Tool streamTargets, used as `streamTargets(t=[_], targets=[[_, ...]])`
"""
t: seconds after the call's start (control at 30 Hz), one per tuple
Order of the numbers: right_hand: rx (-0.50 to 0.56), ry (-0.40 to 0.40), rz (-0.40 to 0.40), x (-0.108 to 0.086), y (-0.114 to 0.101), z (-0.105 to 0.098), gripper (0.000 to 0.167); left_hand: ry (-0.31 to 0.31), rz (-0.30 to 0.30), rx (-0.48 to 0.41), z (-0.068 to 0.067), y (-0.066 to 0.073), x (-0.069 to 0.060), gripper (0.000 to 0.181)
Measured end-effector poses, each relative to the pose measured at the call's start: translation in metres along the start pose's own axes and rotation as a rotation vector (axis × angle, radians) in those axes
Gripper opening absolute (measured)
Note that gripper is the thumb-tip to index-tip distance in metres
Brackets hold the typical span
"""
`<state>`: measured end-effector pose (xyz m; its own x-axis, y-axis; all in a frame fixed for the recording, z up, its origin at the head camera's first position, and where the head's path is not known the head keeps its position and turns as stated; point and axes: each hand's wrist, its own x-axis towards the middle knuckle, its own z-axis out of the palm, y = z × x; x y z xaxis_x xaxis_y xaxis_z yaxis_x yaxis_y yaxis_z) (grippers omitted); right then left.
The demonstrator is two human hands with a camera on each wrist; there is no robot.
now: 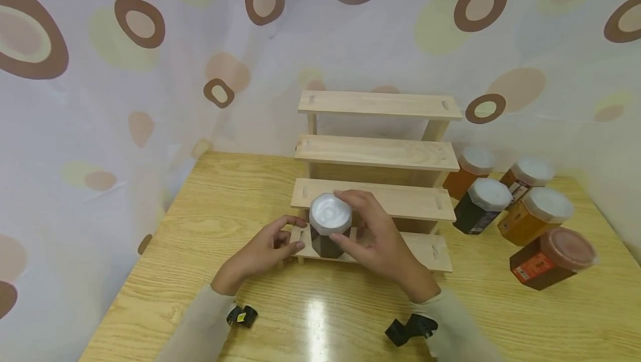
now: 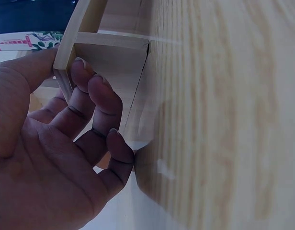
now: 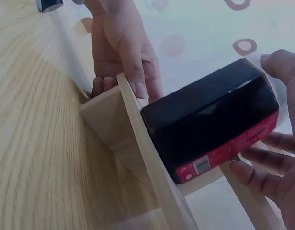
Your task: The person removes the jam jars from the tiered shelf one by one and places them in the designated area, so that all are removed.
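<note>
A dark hexagonal jar (image 1: 324, 242) with a whitish lid stands at the left part of the bottom step of a pale wooden stepped rack (image 1: 425, 248). My right hand (image 1: 383, 239) grips it near the lid, thumb on one side and fingers on the other. In the right wrist view the jar (image 3: 209, 110) shows a red label with a barcode, its base against the board. My left hand (image 1: 262, 248) holds the left end of that bottom board. The left wrist view shows the left hand's fingers (image 2: 102, 96) curled under the board edge.
Several lidded jars stand right of the rack: a dark one (image 1: 476, 212), amber ones (image 1: 526, 223) and a reddish-brown one (image 1: 546, 259) nearest the front. Behind the wooden table (image 1: 230, 184) hangs a patterned cloth (image 1: 280, 67).
</note>
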<state>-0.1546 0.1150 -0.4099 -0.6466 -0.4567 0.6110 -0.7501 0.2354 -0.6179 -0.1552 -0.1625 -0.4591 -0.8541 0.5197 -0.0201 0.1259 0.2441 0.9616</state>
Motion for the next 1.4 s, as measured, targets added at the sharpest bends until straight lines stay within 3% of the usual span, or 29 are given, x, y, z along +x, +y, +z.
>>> streamTargets(t=[0.33, 0.67, 1.23, 1.4], targets=[[-0.097, -0.01, -0.026, 0.001, 0.001, 0.01, 0.079, -0.002, 0.004, 0.004, 0.001, 0.001, 0.0, 0.038], [-0.074, 0.023, -0.075, 0.002, 0.001, 0.012, 0.076, 0.001, -0.002, 0.004, 0.0, 0.001, -0.001, 0.037], [-0.082, 0.053, -0.061, 0.0, -0.001, 0.007, 0.072, -0.009, 0.059, 0.037, 0.0, -0.001, 0.001, 0.037], [-0.086, 0.062, -0.053, -0.003, -0.002, 0.005, 0.072, -0.012, 0.049, 0.026, 0.001, -0.001, 0.0, 0.037]])
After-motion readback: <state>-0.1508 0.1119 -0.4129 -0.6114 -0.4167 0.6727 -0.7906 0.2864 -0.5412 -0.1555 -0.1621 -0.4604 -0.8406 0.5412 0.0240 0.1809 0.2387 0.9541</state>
